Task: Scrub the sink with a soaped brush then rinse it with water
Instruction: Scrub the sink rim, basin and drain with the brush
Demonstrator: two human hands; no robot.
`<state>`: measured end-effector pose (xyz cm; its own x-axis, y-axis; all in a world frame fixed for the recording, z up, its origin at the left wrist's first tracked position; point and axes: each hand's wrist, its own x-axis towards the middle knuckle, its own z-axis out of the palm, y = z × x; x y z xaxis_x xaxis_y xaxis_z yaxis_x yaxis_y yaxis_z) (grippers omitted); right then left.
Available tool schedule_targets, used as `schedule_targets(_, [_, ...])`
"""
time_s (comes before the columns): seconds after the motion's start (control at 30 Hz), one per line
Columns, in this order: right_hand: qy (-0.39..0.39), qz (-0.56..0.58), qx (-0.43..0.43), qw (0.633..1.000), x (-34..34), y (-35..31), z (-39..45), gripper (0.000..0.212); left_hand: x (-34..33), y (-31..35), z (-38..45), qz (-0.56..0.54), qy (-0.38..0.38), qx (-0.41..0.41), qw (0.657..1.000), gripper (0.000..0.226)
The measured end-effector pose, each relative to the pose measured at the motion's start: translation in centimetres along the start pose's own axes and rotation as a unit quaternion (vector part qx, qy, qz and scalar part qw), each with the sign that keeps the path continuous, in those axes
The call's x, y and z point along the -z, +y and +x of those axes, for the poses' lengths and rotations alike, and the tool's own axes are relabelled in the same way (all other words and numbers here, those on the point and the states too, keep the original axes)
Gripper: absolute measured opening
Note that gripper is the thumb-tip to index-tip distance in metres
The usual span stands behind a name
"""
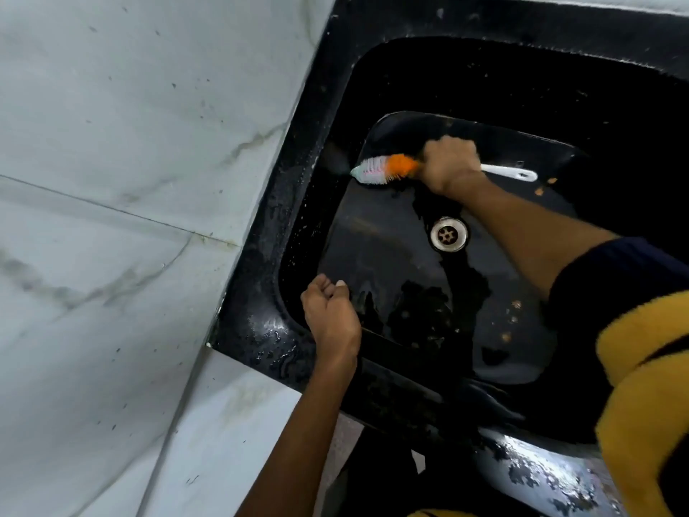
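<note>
The sink (283,225) is glossy black, the brush (387,169) has white and orange bristles on a white handle, the countertop (112,181) is grey-veined white marble, and the sleeve (641,352) is yellow with dark navy.

Single head view, steeply downward, close over black sink (283,233), tilted frame

**Marble Around a Dark Basin**

A pale marble tabletop (112,151) with faint grey-green veins fills the left side. A thin seam (112,212) runs across it, and small dark specks are scattered over the stone. A lighter marble edge strip (208,423) slants along the lower left. At the right edge shows a sleeve (641,360), fuzzy yellow with dark navy bands. Small orange crumbs (546,186) lie near the far right.
</note>
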<state>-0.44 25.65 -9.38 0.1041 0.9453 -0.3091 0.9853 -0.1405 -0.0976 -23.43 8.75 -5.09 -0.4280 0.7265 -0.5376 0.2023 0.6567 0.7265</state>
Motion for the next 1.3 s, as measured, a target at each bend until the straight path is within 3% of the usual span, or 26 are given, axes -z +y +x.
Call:
schedule_targets(0.1, [-0.074, -0.078, 0.137, 0.985, -0.4, -0.5, -2.7, 0.026, -0.2, 0.0, -0.2, 0.008, -0.004, -0.004, 1.000, 0.036])
schedule_targets(0.23, [-0.122, -0.154, 0.316, 0.928, -2.3, -6.5, -5.5, 0.022, -0.3, 0.3, -0.4, 0.025, 0.011, -0.006, 1.000, 0.037])
schedule_targets(0.4, [-0.074, -0.180, 0.333, 0.923, -1.6, -8.8, -2.2, 0.024, -0.2, 0.1, -0.5, 0.028, 0.008, -0.006, 1.000, 0.037])
schedule_targets(0.53, [-0.006, -0.140, 0.197, 0.970, 1.2, -5.9, 2.7, 0.029, -0.4, -0.1, -0.4, 0.026, 0.014, -0.009, 1.000, 0.038])
schedule_targets(0.67, [0.006, -0.130, 0.118, 0.984, 2.7, -1.4, 3.7, 0.025, -0.4, -0.1, -0.4, 0.016, 0.012, -0.010, 1.000, 0.037])
schedule_targets(0.8, [-0.065, -0.167, 0.234, 0.956, 3.1, -2.6, 1.4, 0.023, -0.5, -0.1, -0.4, 0.014, 0.010, -0.004, 1.000, 0.038])
schedule_targets(0.9, [-0.077, -0.190, 0.357, 0.911, 0.3, -7.9, -1.5, 0.025, -0.5, -0.2, -0.3, 0.023, 0.005, 0.003, 1.000, 0.040])
schedule_targets(0.97, [-0.079, -0.175, 0.394, 0.899, -0.7, -11.2, -2.7, 0.022, -0.6, 0.0, -0.3, 0.028, 0.007, 0.004, 1.000, 0.041])
schedule_targets(1.1, [-0.085, -0.184, 0.362, 0.910, 0.4, -11.1, -0.8, 0.025, -0.6, -0.1, -0.3, 0.028, 0.012, 0.004, 1.000, 0.038])
schedule_targets(1.2, [-0.018, -0.156, 0.216, 0.964, 2.3, -6.8, 3.1, 0.028, -0.5, -0.4, -0.1, 0.020, 0.017, 0.007, 1.000, 0.038])
schedule_targets(1.3, [0.047, -0.106, 0.055, 0.992, 3.5, -0.5, 5.9, 0.027, -0.5, -0.3, -0.3, 0.016, 0.016, 0.006, 1.000, 0.039])
